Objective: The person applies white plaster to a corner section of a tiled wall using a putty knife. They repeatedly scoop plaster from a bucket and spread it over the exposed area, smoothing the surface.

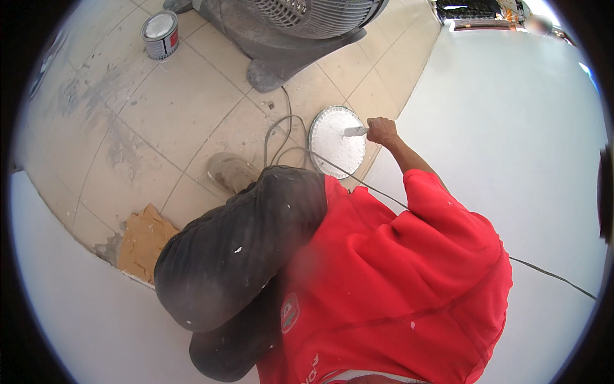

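Observation:
My right hand (pixel 382 130) is closed around a putty knife (pixel 355 131), stretched out from a red sleeve. The knife's pale, flat blade points left, over white paste (pixel 334 142). The paste fills a round container with a ridged rim (pixel 313 155) on the tiled floor; I cannot tell whether it is a bucket or a shallow lid. Whether the blade touches the paste is unclear. My left hand does not show.
A grey fan (pixel 307 25) on a broad base stands ahead, its cord (pixel 291 116) looping beside the container and crossing toward me. A paint can (pixel 160 35) sits at far left. Brown cardboard (pixel 147 240) lies by the left wall. A white wall (pixel 511 128) rises at right.

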